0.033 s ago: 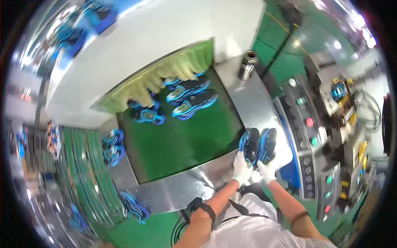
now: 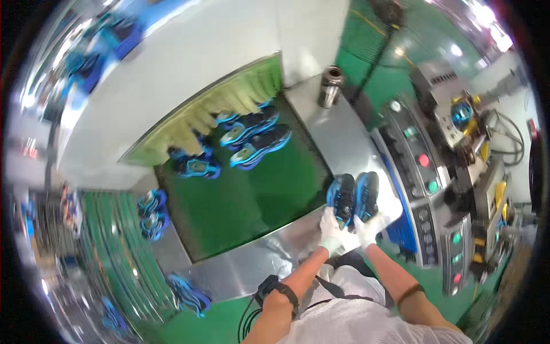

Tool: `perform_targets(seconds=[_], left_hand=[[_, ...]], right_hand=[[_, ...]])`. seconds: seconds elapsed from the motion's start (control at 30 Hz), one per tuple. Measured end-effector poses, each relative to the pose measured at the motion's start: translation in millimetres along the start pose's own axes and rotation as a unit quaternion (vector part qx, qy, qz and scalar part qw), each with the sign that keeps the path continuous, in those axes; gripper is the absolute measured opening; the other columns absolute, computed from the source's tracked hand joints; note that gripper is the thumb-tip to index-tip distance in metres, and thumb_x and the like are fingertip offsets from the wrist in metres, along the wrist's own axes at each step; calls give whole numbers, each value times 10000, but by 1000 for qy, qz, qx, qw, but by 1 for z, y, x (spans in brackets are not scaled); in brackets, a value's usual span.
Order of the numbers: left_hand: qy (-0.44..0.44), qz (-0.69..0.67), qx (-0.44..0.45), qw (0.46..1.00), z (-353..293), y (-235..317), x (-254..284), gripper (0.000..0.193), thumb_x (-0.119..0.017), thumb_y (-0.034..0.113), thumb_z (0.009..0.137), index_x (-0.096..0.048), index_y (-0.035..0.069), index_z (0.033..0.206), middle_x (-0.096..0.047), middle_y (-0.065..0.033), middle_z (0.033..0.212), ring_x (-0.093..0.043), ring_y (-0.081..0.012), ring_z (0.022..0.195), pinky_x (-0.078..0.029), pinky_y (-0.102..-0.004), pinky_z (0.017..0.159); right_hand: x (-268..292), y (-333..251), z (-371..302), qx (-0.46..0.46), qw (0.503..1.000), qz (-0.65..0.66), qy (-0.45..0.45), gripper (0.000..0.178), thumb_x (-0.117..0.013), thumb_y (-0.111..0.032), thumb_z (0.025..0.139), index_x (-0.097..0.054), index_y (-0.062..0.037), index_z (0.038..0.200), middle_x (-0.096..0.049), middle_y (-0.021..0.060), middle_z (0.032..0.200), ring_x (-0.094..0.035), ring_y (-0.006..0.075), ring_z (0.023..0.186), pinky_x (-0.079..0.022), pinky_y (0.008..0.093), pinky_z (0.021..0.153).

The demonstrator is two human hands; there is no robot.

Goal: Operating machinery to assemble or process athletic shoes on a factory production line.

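Just ahead of my hands sat a pair of shoes (image 2: 354,198), side by side on the steel worktop (image 2: 344,143) at the right edge of the green belt (image 2: 246,200). My left hand (image 2: 332,232) and right hand (image 2: 366,226), both in white gloves, were closed on the heels, left on the left shoe, right on the right. Each hand was equally near its shoe. Their long axes ran straight away from me, toes pointing outward. They looked dark with bright blue soles and trim. Farther off, up and left of my hands, more blue shoes (image 2: 252,140) lay on the belt near a fringed curtain (image 2: 229,106). Beyond those stood a metal cylinder (image 2: 330,86).
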State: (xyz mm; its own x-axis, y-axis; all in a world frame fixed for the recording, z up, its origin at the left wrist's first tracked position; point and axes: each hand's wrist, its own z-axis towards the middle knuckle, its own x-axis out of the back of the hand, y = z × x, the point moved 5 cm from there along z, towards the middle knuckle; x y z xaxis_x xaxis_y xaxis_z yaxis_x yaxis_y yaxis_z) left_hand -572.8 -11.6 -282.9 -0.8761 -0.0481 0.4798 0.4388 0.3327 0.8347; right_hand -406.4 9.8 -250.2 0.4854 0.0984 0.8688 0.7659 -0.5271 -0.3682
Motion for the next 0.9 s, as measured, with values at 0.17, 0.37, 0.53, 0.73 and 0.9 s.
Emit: perform_targets(seconds=[0.17, 0.37, 0.53, 0.73, 0.9], left_hand=[[-83, -70, -18, 994, 40, -2, 34, 752, -824, 145, 766, -410, -59, 1359, -613, -188, 1207, -603, -329, 1115, -457, -405, 1023], [-237, 18, -52, 970, 20, 78, 6, 623, -844, 231, 758, -537, -45, 1224, -631, -195, 1175, -615, -298, 1080, -477, -417, 989], [-421, 12, -185, 888, -59, 138, -36, 358, -858, 254, 755, -607, -1, 766, -644, -139, 802, -602, -233, 725, -500, -407, 685], [-677, 47, -285, 677, -270, 241, -115, 347, -862, 195, 762, -609, 27, 931, -571, -2, 817, -505, -121, 723, -449, -314, 657], [-781, 30, -373, 499, -457, 277, -183, 251, -800, 94, 799, -570, 41, 712, -536, 42, 692, -448, -88, 611, -379, -309, 541]], right_hand=[[26, -35, -5, -171, 929, 287, -159, 672, -816, -332, 796, -521, 32, 1278, -665, 154, 939, -631, 268, 840, -521, 385, 764], [103, 82, -70, -174, 784, 596, 2, 496, -813, -102, 786, -517, -25, 1178, -588, 50, 727, -507, 129, 462, -398, 297, 401], [142, 137, -189, -233, 698, 672, 84, 606, -813, -192, 819, -485, -23, 1299, -592, 31, 744, -500, 96, 485, -401, 280, 414], [194, 255, -394, -365, 564, 650, 356, 1027, -917, -327, 695, -376, 67, 1474, -663, 132, 1109, -632, 186, 972, -523, 302, 861], [197, 342, -558, -344, 459, 464, 675, 746, -888, -235, 723, -519, 46, 1308, -688, 107, 1085, -634, 176, 994, -502, 327, 933]])
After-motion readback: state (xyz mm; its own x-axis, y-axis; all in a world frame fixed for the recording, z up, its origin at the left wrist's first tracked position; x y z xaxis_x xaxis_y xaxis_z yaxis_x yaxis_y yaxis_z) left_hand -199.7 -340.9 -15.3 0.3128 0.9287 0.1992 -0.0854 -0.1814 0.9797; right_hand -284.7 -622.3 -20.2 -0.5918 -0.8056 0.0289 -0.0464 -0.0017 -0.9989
